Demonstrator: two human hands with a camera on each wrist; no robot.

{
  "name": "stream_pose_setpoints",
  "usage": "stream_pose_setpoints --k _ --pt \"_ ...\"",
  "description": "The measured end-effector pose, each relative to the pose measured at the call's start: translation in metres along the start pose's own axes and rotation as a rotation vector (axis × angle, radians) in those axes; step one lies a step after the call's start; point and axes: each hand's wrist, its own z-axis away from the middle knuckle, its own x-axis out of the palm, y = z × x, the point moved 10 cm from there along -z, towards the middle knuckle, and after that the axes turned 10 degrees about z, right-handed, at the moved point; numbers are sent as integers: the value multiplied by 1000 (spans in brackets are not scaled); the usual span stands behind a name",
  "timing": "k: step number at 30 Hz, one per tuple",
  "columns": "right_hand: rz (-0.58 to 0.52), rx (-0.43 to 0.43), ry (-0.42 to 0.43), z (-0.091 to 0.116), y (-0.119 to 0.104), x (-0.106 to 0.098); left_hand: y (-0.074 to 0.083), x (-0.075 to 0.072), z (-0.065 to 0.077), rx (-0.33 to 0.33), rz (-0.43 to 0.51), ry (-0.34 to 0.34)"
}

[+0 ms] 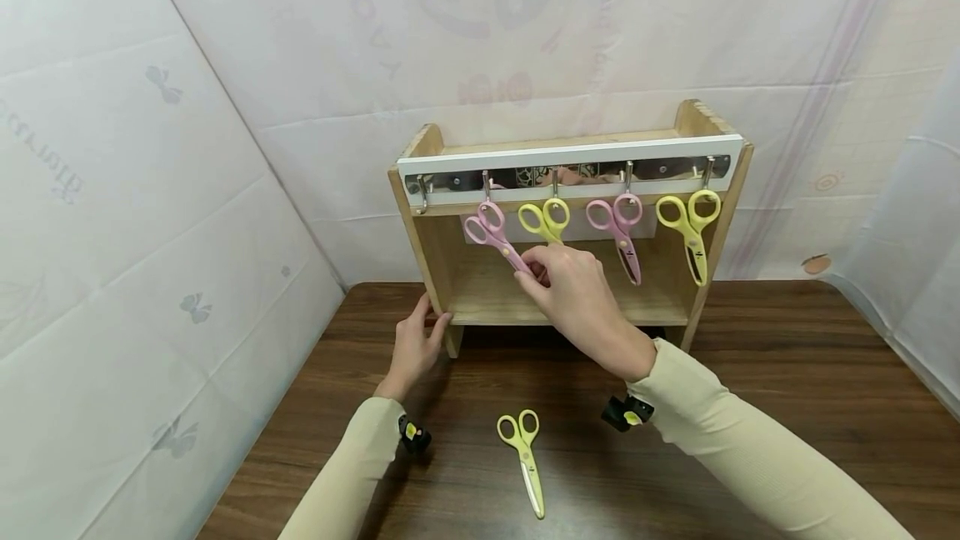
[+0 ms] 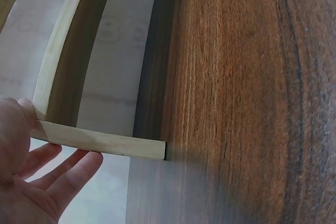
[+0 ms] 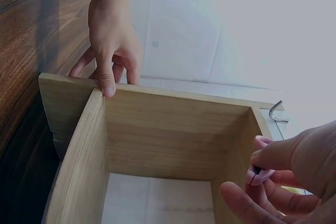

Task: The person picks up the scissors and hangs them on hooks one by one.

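Note:
My right hand (image 1: 577, 298) pinches pink scissors (image 1: 495, 232) by the blade end. Their handle rings point up, the upper ring right at the second hook from the left. In the right wrist view, thumb and fingers close round the pink scissors (image 3: 257, 174), mostly hidden by the hand. My left hand (image 1: 415, 348) grips the lower left side of a wooden shelf (image 1: 427, 257), its thumb at the front edge and its fingers along the outer face. Behind the right hand, yellow scissors (image 1: 545, 219) hang from the middle hook, their blades hidden.
More pink scissors (image 1: 622, 232) and yellow scissors (image 1: 692, 232) hang at the right. The leftmost hook (image 1: 422, 194) shows bare metal. Another pair of yellow scissors (image 1: 528, 461) lies on the brown table (image 1: 780, 390) before the shelf. White patterned sheets (image 1: 300, 23) surround the table.

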Motion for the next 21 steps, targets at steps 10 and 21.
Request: stream_pose_setpoints --k 10,21 --pt "17 10 -3 1 1 0 1 -1 0 12 -2 8" --pt "13 55 2 13 3 17 -1 0 0 4 -1 3"
